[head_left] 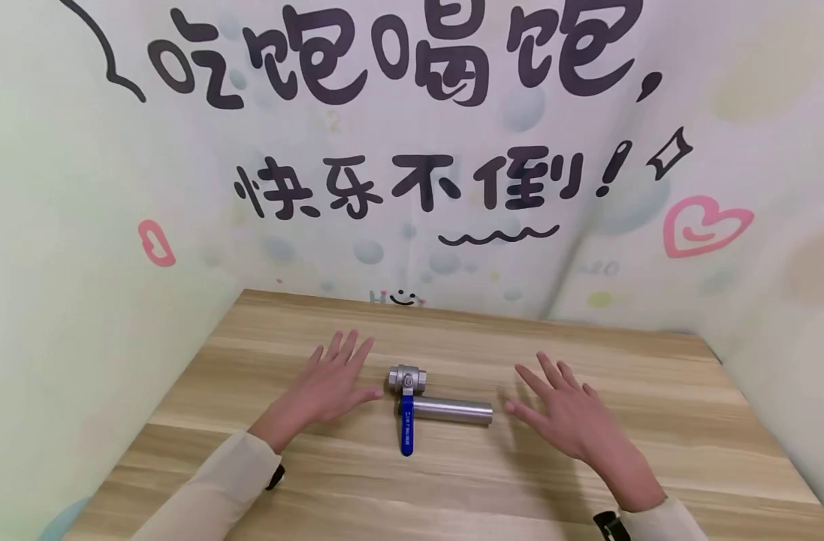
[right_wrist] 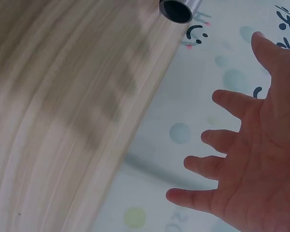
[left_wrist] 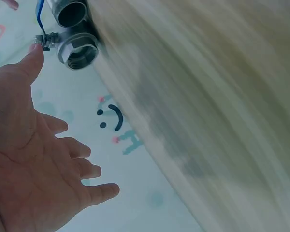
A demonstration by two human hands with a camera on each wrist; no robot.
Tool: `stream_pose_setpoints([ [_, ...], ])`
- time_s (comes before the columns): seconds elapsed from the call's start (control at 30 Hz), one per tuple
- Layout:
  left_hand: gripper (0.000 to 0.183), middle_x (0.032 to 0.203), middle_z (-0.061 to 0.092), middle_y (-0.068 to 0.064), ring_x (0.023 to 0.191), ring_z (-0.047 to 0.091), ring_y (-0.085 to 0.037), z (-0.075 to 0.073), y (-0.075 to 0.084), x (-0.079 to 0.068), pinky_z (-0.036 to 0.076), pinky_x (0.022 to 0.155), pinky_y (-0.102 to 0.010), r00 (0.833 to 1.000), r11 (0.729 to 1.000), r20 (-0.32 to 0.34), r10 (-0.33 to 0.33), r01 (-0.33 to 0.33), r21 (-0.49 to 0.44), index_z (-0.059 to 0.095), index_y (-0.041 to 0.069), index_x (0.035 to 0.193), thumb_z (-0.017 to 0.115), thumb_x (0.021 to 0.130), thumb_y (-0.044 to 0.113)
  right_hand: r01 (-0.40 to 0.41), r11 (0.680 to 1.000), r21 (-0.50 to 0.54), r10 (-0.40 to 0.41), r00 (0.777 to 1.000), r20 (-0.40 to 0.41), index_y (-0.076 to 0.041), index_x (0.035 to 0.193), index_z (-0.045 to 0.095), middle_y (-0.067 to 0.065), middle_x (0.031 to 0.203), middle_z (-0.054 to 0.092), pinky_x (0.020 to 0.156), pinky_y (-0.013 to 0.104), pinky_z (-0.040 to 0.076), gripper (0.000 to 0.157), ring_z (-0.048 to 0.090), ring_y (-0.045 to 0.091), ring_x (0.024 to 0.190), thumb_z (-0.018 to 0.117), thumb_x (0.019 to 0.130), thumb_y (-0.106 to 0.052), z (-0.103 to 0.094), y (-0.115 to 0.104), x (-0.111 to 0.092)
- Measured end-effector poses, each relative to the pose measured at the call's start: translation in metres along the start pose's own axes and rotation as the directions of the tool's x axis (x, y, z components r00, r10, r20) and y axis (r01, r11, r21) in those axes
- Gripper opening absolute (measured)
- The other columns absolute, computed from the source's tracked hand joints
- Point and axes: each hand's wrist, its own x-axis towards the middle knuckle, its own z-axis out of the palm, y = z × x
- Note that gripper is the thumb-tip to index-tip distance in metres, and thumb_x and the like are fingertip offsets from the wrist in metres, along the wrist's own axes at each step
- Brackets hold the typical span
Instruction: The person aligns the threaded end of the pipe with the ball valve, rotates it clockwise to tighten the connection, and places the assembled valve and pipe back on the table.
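A metal ball valve (head_left: pixel 407 378) with a blue lever handle (head_left: pixel 408 426) lies mid-table, its handle pointing toward the near side. Beside it is a short steel pipe (head_left: pixel 455 410), partly behind the handle in the head view. My left hand (head_left: pixel 330 385), fingers spread and palm down, is just left of the valve and holds nothing. In the left wrist view the valve's threaded opening (left_wrist: pixel 81 56) faces the camera, past the thumb. To the right of the pipe's end, my right hand (head_left: pixel 565 415) hovers with fingers spread and nothing in it. The pipe's open end (right_wrist: pixel 176 11) shows in the right wrist view.
The wooden table (head_left: pixel 303 488) meets a pale printed wall covering (head_left: pixel 412 263) at its back edge, with more pale wall on both sides. Large dark lettering and pink hearts mark the covering. A dark band (head_left: pixel 611 526) sits at the right wrist.
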Motion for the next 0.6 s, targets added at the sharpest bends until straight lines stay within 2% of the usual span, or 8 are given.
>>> stream_pose_setpoints([
  [0.13, 0.087, 0.163, 0.009, -0.011, 0.148, 0.003, -0.037, -0.003, 0.007, 0.006, 0.012, 0.115, -0.061, 1.0, 1.0, -0.001, 0.018, -0.018, -0.025, 0.01, 0.017, 0.157, 0.048, 0.092, 0.061, 0.019, 1.0, 0.001, -0.019, 1.0, 0.017, -0.02, 0.146, 0.046, 0.021, 0.155, 0.03, 0.092, 0.072, 0.036, 0.071, 0.032, 0.052, 0.135, 0.043, 0.092, -0.067, 0.0, -0.004, 0.003],
  [0.37, 0.077, 0.16, 0.025, -0.005, 0.146, 0.02, -0.037, -0.005, 0.012, 0.015, 0.019, 0.113, -0.061, 0.996, 0.996, -0.048, 0.08, -0.081, -0.037, 0.019, 0.018, 0.156, 0.052, 0.095, 0.052, 0.038, 0.999, -0.008, -0.038, 0.999, 0.035, -0.022, 0.146, 0.046, 0.021, 0.153, 0.035, 0.09, 0.068, 0.04, 0.073, 0.038, 0.052, 0.132, 0.043, 0.09, -0.069, 0.0, -0.01, 0.007],
  [0.47, 0.074, 0.157, 0.031, -0.006, 0.143, 0.028, -0.038, -0.006, 0.013, 0.017, 0.025, 0.111, -0.061, 0.993, 0.995, -0.064, 0.094, -0.096, -0.021, 0.024, 0.017, 0.155, 0.053, 0.096, 0.049, 0.047, 0.999, 0.002, -0.047, 0.997, 0.064, -0.022, 0.147, 0.044, 0.022, 0.149, 0.04, 0.089, 0.065, 0.043, 0.077, 0.043, 0.05, 0.129, 0.041, 0.088, -0.072, 0.0, -0.013, 0.011],
  [0.6, 0.073, 0.149, 0.044, -0.011, 0.133, 0.045, -0.035, -0.008, 0.014, 0.021, 0.038, 0.105, -0.055, 0.991, 0.995, -0.086, 0.101, -0.103, -0.016, 0.032, 0.013, 0.152, 0.056, 0.094, 0.048, 0.036, 0.999, 0.04, -0.04, 0.994, 0.098, -0.021, 0.147, 0.043, 0.023, 0.138, 0.053, 0.088, 0.06, 0.047, 0.078, 0.052, 0.043, 0.123, 0.047, 0.088, -0.07, -0.001, -0.017, 0.015],
])
